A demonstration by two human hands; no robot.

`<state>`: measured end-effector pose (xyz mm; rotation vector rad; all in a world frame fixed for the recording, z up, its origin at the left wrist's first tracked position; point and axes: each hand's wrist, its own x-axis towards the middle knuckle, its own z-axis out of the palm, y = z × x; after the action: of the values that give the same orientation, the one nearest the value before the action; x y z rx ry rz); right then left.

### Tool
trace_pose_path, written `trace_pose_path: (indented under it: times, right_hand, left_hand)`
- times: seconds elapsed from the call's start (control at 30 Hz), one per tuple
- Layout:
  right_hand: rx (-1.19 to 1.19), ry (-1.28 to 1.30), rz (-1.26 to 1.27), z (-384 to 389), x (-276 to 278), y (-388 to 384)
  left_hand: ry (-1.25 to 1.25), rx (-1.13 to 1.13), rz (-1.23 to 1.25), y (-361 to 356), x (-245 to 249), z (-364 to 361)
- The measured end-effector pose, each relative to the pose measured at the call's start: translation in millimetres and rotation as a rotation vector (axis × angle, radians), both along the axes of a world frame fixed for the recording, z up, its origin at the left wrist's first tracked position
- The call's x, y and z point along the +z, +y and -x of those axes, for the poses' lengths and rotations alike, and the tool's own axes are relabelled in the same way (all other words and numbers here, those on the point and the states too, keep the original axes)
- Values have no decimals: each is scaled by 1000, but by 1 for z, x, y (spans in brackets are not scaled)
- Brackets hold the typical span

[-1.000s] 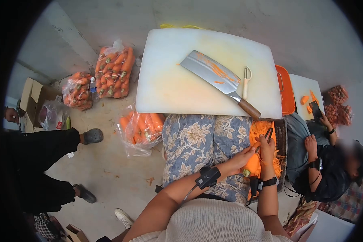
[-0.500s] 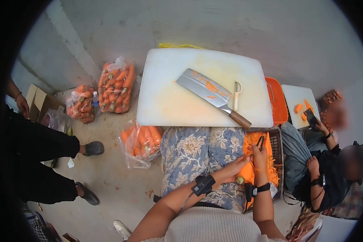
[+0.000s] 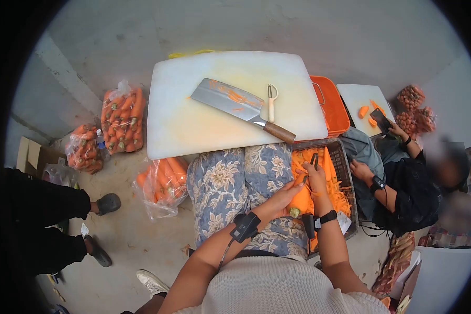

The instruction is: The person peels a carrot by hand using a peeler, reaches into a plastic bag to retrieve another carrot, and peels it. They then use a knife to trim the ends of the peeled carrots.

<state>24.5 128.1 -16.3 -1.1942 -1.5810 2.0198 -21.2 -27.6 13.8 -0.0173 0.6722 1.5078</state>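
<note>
My right hand (image 3: 317, 180) is closed on a dark two-pronged tool that looks like a peeler (image 3: 314, 158), over a crate (image 3: 355, 210) of carrot peelings. My left hand (image 3: 283, 199) is beside it, fingertips close to the right hand. A thick peeled carrot (image 3: 300, 200) with a greenish end lies against my left hand, which seems to hold it; the grip is partly hidden. On the large white cutting board (image 3: 188, 125) ahead rest a cleaver (image 3: 230, 99) with carrot shreds on its blade and a white-handled peeler (image 3: 271, 104).
Bags of carrots (image 3: 122, 120) stand on the floor at left, near a person's dark trousers (image 3: 47, 209). An orange bin (image 3: 332, 107) is right of the board. Another person (image 3: 403, 193) sits at right, holding a dark flat thing (image 3: 380, 123) by a smaller board (image 3: 358, 97).
The view has shifted, so the scene sits further up and left. My hands stay together over the crate. The seated person's lower hand has moved up and left.
</note>
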Motion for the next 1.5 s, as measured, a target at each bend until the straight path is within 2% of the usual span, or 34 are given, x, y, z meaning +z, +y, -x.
trace_pose_path:
  times: [0.1,0.17,0.2,0.27,0.4,0.47,0.53,0.67,0.77,0.83,0.93,1.0,1.1,1.17,1.23,1.33,1.5]
  right_hand:
    - [-9,66,2,-7,-18,22]
    - [-56,-61,120,-16,-32,30]
    - [-56,-63,119,-22,-33,26]
    - [-188,-68,294,-31,-36,19]
    - [-261,-65,361,-51,-43,20]
    - [-242,-108,189,-60,-41,20]
    - [-270,-99,101,-61,-25,11]
    - [-331,19,-143,-50,19,-12]
    - [-336,89,-140,-38,62,-29]
    - [-337,198,-155,-27,82,-43]
    - [-192,321,-140,-16,84,-57]
    - [-198,257,-189,-12,74,-61]
    - [-82,40,-798,-10,53,-65]
    - [-52,41,-753,-9,53,-65]
    - [-19,118,-592,-7,60,-64]
    - [78,148,-499,-17,63,-55]
    - [61,101,-353,-23,74,-53]
  left_hand:
    - [-29,-9,2,-3,-3,-4]
    - [-57,14,8,-4,-2,-1]
    - [-66,-10,8,-6,-1,0]
    - [-81,-27,7,-7,-3,1]
    - [-119,-32,-62,-7,-15,1]
    - [-170,-27,-111,-7,-16,3]
    - [-349,-1,-99,-10,-4,9]
    - [-403,-39,-238,-9,-28,11]
    - [-344,-40,-162,-7,-16,8]
    - [-304,117,-84,-3,-9,2]
    - [-335,86,-141,-2,-12,3]
    - [-334,69,-142,-3,-18,2]
    - [-385,42,-130,-1,-25,4]
    - [-433,31,-114,-1,-28,6]
    - [-401,-10,-145,-2,-26,7]
    - [-324,-4,-80,-4,-15,10]
    - [-335,19,-138,1,-24,4]
